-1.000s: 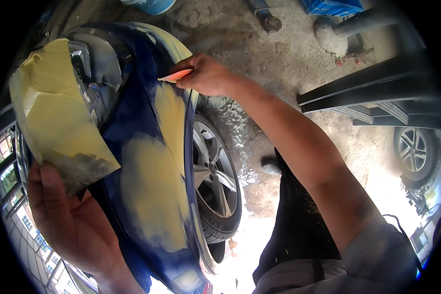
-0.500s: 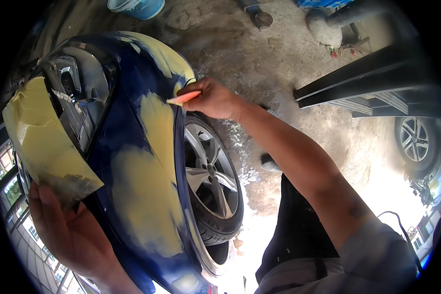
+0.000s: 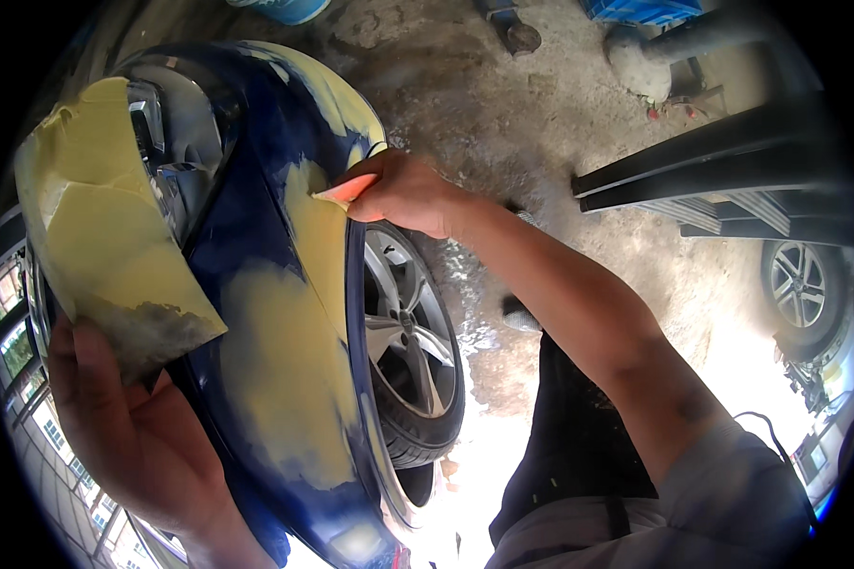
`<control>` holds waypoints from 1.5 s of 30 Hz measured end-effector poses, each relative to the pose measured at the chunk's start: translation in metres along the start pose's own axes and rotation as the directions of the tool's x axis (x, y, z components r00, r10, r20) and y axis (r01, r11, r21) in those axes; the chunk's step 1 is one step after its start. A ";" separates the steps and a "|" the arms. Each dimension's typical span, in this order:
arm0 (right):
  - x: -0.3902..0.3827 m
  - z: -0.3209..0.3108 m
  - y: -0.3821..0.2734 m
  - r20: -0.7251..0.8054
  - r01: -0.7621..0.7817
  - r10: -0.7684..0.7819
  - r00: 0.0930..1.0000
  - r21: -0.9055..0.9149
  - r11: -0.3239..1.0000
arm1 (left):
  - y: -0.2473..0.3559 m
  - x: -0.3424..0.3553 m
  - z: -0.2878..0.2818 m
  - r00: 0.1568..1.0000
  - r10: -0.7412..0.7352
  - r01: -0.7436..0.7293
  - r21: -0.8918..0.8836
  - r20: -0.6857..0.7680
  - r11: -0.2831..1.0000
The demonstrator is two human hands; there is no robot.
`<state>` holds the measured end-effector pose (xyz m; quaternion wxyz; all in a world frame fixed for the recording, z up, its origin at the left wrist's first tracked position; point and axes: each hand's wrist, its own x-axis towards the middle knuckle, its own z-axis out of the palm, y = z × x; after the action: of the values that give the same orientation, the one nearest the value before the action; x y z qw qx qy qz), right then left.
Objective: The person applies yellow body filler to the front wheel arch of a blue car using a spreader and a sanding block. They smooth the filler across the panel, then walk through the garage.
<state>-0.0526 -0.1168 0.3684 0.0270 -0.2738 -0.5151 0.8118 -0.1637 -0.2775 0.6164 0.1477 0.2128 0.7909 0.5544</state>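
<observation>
My left hand [image 3: 142,427] grips the lower end of a putty board [image 3: 128,223] coated with thick yellow body filler, held up at the left over the headlight [image 3: 185,190]. My right hand [image 3: 403,194] is closed on a reddish-orange putty spreader [image 3: 344,190], its edge against a yellow filler patch [image 3: 318,237] above the wheel arch. The dark blue car fender [image 3: 228,242] carries another wide, smeared filler patch [image 3: 289,379] nearer me, and more yellow filler runs along the bumper corner [image 3: 323,85].
A spoked wheel [image 3: 410,322] sits under the arch. On the concrete floor [image 3: 531,123] are a blue-white bucket [image 3: 285,8], a blue crate [image 3: 640,9] and a round-based metal piece [image 3: 522,38]. Dark long panels [image 3: 712,161] and another car wheel [image 3: 797,284] stand at the right.
The right hand with the spreader has moved slightly down along the filler patch, the spreader now tilted more. The view has shifted a little; the board appears slightly further right and higher against the headlight.
</observation>
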 end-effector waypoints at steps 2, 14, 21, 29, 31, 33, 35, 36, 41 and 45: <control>-0.014 0.001 -0.009 0.044 -0.036 0.044 0.998 -0.173 0.984 | 0.002 0.000 0.000 0.997 0.008 -0.008 0.003 0.074 1.000; 0.041 -0.028 -0.015 -0.062 0.082 -0.099 0.993 -0.229 0.970 | 0.003 0.000 0.000 1.000 0.025 -0.025 -0.022 -0.003 0.999; 0.007 -0.010 -0.001 0.073 0.064 -0.047 0.996 -0.259 0.964 | 0.002 -0.002 0.008 0.999 0.040 -0.041 0.002 0.033 0.999; -0.028 0.004 0.007 0.109 0.094 -0.078 0.991 -0.147 0.985 | -0.001 -0.001 -0.001 0.998 0.066 -0.066 0.059 -0.007 0.996; -0.007 -0.020 0.022 -0.054 0.134 -0.122 0.991 0.353 0.926 | -0.001 0.004 -0.013 0.999 0.047 -0.046 0.065 -0.014 0.997; 0.008 -0.038 0.030 -0.090 0.091 -0.047 0.995 0.586 0.805 | -0.001 0.005 -0.013 1.000 0.027 -0.026 0.033 -0.006 0.999; 0.017 -0.032 0.038 -0.131 0.072 0.022 0.991 0.669 0.740 | 0.002 0.003 -0.010 1.000 0.014 -0.013 -0.039 0.021 0.999; 0.021 -0.028 0.040 -0.149 0.063 0.060 0.987 0.708 0.704 | 0.000 0.003 -0.011 0.999 0.045 -0.045 0.003 -0.012 0.999; 0.030 -0.017 0.044 -0.157 0.084 0.040 0.987 0.706 0.703 | -0.003 0.006 -0.013 0.996 0.048 -0.050 -0.023 -0.082 0.999; 0.029 -0.011 0.039 -0.141 0.063 0.020 0.990 0.561 0.826 | -0.002 0.004 -0.005 0.993 0.091 -0.093 -0.025 -0.079 0.995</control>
<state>-0.0627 -0.1164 0.3190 0.1517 -0.3043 -0.2525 0.9059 -0.1697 -0.2796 0.6165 0.0941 0.2252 0.7774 0.5797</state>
